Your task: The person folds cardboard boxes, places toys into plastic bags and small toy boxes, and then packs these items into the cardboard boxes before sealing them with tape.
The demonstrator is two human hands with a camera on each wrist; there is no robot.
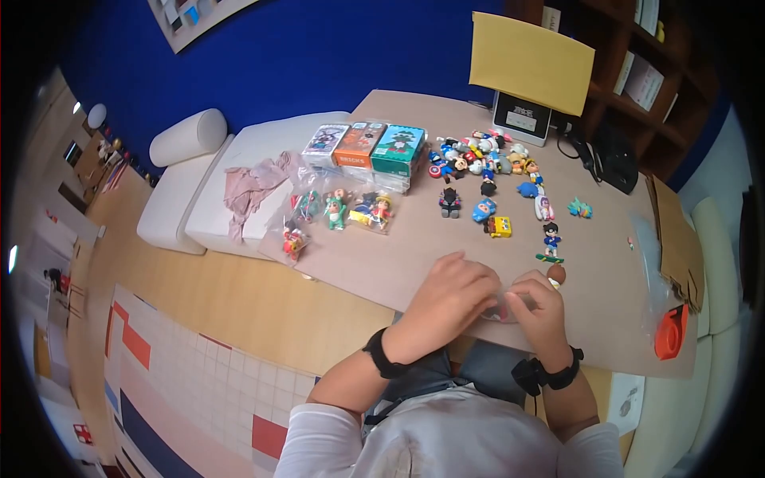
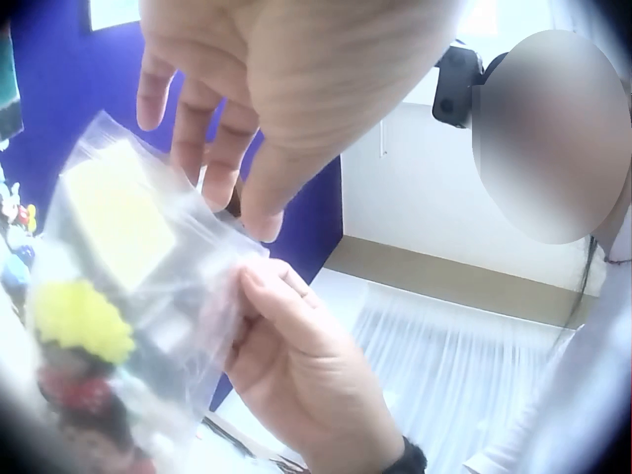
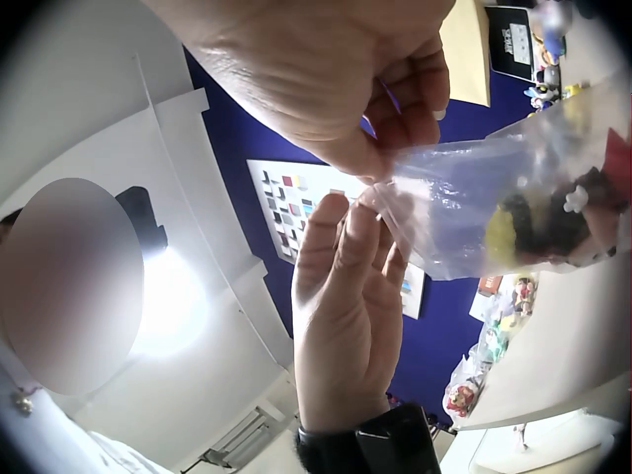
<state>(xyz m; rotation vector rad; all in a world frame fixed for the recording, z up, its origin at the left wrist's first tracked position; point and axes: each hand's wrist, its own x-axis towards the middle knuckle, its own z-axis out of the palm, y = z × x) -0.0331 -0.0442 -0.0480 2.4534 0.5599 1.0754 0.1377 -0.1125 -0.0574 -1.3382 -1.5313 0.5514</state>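
Observation:
Close over the table's near edge, a clear plastic bag (image 3: 449,212) is held up between both hands. Inside it shows a toy figure (image 2: 89,395) with dark hair and red on its head, along with a yellow piece (image 2: 84,321) and a pale yellow card (image 2: 123,222). My right hand (image 1: 543,311) pinches the bag's upper edge between thumb and fingers. At the same edge, my left hand (image 1: 454,299) has the bag's corner between its thumb and fingertips. A brown-headed figure (image 1: 555,275) stands just beyond the right hand.
Many small figures (image 1: 478,155) crowd the table's back. Bagged figures (image 1: 335,211) and boxed brick sets (image 1: 366,147) are at the left. A red-orange tape dispenser (image 1: 672,331) and flattened cardboard (image 1: 677,239) lie at the right edge. A small screen (image 1: 522,115) stands behind.

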